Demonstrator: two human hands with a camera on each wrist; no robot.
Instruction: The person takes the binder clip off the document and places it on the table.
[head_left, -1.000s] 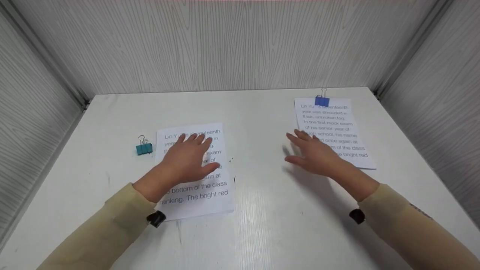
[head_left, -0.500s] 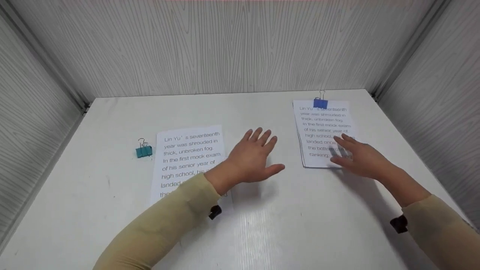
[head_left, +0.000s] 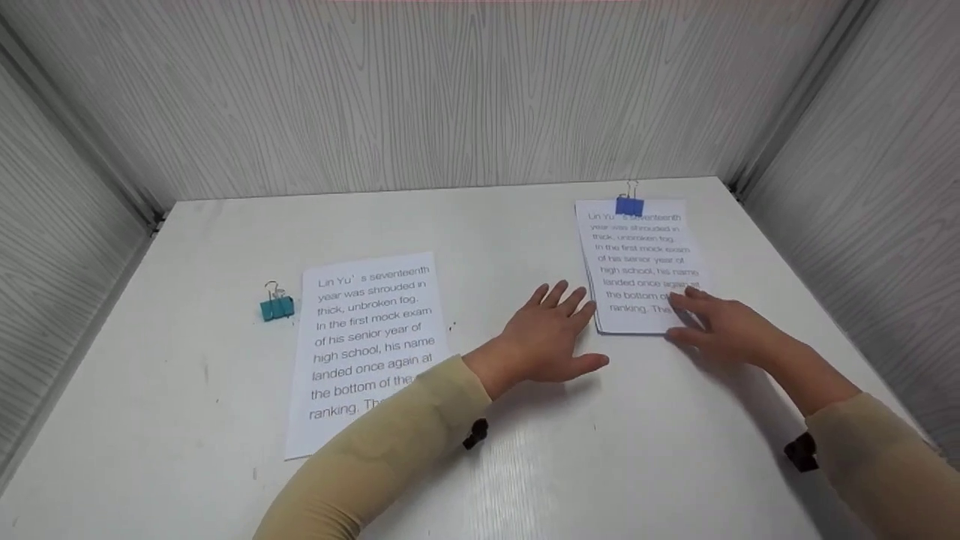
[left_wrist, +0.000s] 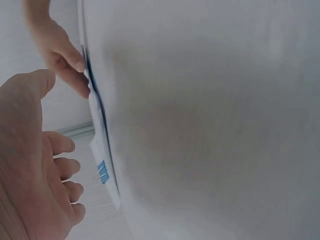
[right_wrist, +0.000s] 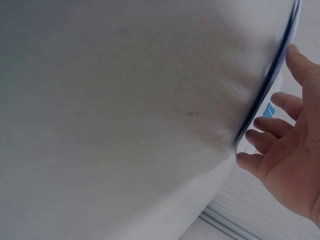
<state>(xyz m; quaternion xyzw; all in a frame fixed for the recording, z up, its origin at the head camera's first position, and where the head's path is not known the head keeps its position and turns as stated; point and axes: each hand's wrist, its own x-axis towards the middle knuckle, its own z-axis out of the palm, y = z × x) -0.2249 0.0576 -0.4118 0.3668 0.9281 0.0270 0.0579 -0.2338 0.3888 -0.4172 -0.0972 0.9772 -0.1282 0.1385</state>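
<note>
A stack of printed paper lies at the right of the table in the head view, with a blue binder clip at its top edge. My right hand is at the stack's lower right corner, its fingers over the sheets and its thumb by the bottom edge; the right wrist view cannot settle firm contact. Just left of the stack's lower left corner, my left hand hovers palm down with fingers extended, holding nothing. A second printed stack lies at the left, partly hidden under my left sleeve.
A teal binder clip stands on the white table left of the second stack. Wood-patterned panels enclose the table at the back and both sides. A dark wrist device hangs under the left sleeve.
My left hand has moved right from above the left stack, uncovering its text, to beside the clipped stack. The right hand has shifted right to that stack's lower right corner.
</note>
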